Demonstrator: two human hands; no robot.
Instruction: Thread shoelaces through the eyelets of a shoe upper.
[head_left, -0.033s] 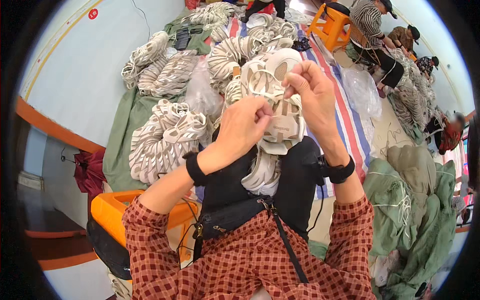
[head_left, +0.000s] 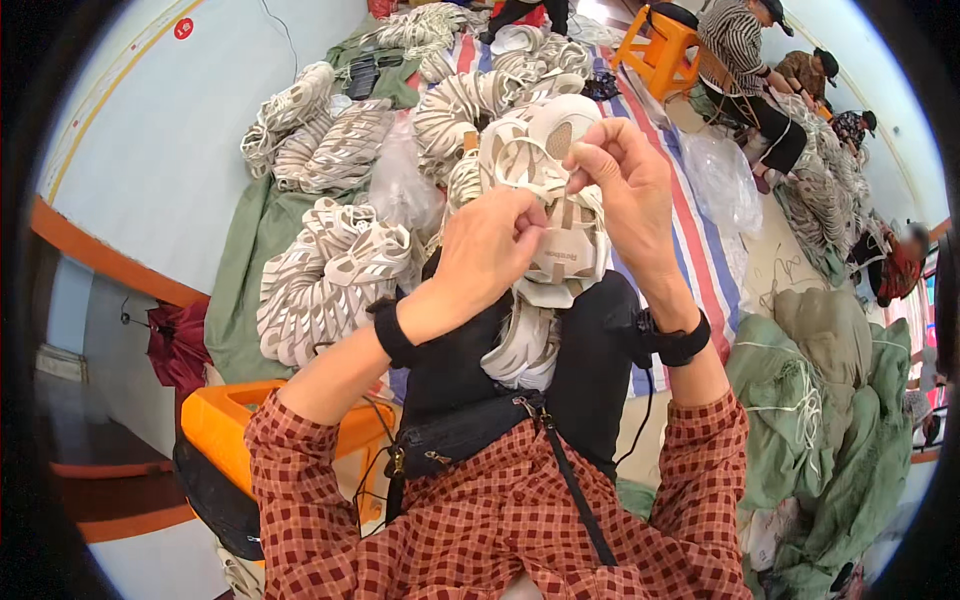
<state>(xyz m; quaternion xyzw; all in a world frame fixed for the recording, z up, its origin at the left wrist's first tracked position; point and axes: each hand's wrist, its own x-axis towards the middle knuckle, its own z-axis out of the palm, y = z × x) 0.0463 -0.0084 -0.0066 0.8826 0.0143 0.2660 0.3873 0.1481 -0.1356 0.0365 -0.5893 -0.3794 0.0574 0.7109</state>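
Between my knees a stack of white-and-beige shoe uppers rises, the nearest upper facing me with its laces and tongue showing. Over its left side my left hand is closed in a pinch, fingertips turned toward the upper. My right hand is raised at the upper's right side, thumb and forefinger pressed together. Whatever is in either pinch is too fine to make out. A pale lace loops across the upper between the two hands. More nested uppers hang below, between my thighs.
Bundled uppers lie on green cloth to the left, and others on the striped sheet ahead. Clear plastic bags, an orange stool and green sacks surround me. Several people sit at far right.
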